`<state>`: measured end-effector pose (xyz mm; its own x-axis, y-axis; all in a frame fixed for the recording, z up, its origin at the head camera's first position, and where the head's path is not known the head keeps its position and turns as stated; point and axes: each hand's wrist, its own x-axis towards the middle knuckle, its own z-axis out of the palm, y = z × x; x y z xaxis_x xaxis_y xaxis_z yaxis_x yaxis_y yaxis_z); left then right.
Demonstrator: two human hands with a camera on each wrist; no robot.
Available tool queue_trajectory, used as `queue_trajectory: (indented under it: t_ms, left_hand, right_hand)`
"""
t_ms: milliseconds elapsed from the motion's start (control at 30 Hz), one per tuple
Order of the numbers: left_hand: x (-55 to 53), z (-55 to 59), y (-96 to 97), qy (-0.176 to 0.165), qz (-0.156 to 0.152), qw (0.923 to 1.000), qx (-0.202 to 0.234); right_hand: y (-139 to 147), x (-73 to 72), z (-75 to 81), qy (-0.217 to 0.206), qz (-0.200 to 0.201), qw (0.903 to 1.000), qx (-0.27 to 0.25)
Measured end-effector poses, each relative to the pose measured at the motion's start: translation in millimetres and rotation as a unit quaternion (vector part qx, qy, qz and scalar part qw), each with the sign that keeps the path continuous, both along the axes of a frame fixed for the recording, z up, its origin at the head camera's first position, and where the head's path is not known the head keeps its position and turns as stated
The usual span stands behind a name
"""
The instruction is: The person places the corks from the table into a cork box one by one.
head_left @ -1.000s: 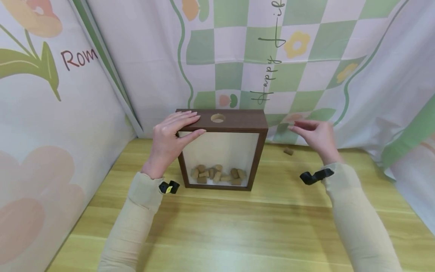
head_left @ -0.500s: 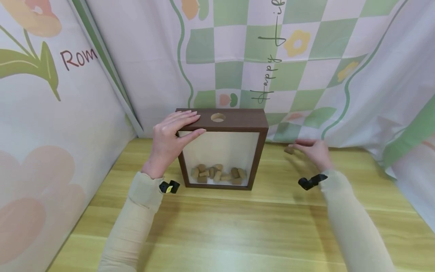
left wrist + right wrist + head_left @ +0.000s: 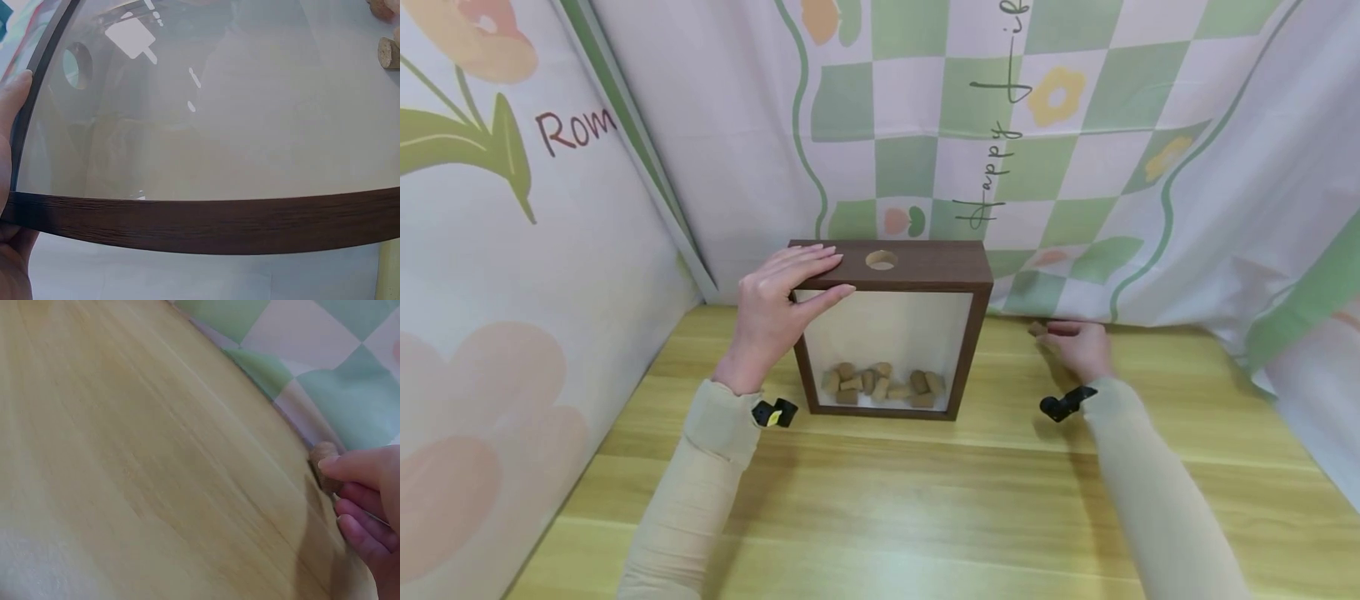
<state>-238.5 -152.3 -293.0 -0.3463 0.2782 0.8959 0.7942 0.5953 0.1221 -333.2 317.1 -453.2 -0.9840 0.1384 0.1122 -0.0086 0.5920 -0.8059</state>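
Note:
A dark brown shadow box (image 3: 932, 262) with a clear front and a round hole (image 3: 882, 261) in its top stands upright on the table. Several wine corks (image 3: 880, 388) lie in the bottom of the box. My left hand (image 3: 775, 304) holds the box's upper left corner, fingers over the top and thumb along the front edge; the left wrist view shows the thumb (image 3: 15, 100) against the dark frame. At the back of the table, my right hand (image 3: 1084, 348) pinches a single cork (image 3: 324, 464) between thumb and fingers, low at the wood surface by the cloth.
A wooden table (image 3: 880, 500) lies under everything. Behind the box hangs a green and white checked curtain (image 3: 906, 167), its lower edge meeting the table. A printed white cloth (image 3: 550, 275) closes off the left side.
My right hand has come down and slightly left from above the table to the loose cork and now pinches it. The left hand and the box have stayed put.

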Motion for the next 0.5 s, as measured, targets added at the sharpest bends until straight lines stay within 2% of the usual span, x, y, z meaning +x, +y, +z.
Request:
queue_trajectory:
  t_ms: [200,500]
  left_hand:
    - [0.4,0.2,0.1,-0.001,0.002,1.0,-0.001]
    - [0.4,-0.1,0.5,0.003,-0.004,1.0,0.0]
  right_hand:
    - [-7.7,0.9,-1.6,0.03,-0.026,0.999,0.022]
    - [-8.2,3.3,-4.5,0.014,-0.038,0.9991,-0.013]
